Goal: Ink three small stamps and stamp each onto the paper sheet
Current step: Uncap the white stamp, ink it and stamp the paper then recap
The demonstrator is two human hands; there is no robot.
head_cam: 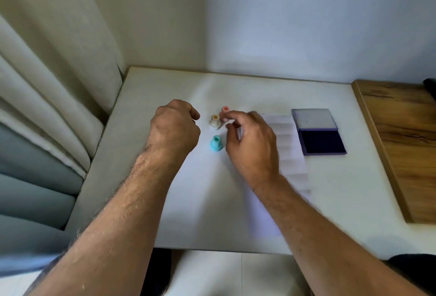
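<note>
Three small stamps stand upright in a loose cluster near the middle of the white table (330, 201): a pink stamp (224, 112) farthest away, a cream stamp (215, 122) just left of and nearer than it, and a teal stamp (215, 143) nearest, set a little apart from the other two. Each looks like moulded plastic, with a narrow neck rising from a wider flared base, so they should be light, stiff and hard to damage, though smooth enough to slip from a loose pinch. The narrow neck seems the best place to take hold, leaving the base free to press flat.

The right hand (251, 141) reaches in from the right with thumb and forefinger curled at the pink stamp's neck; they appear to be pinching it, though motion blur makes the contact uncertain. The left hand (175, 129) hovers left of the cluster, fingers curled into a loose fist, holding nothing and touching no stamp.

The paper sheet (287, 144) lies to the right, partly beneath the right hand and forearm; it is thin and may shift under a stamp. Farther right sits the ink pad (320, 143), its lid (315, 119) open and laid back toward the far side. A wooden board (398, 135) borders the table's right edge, and a curtain (47, 83) hangs at left.
</note>
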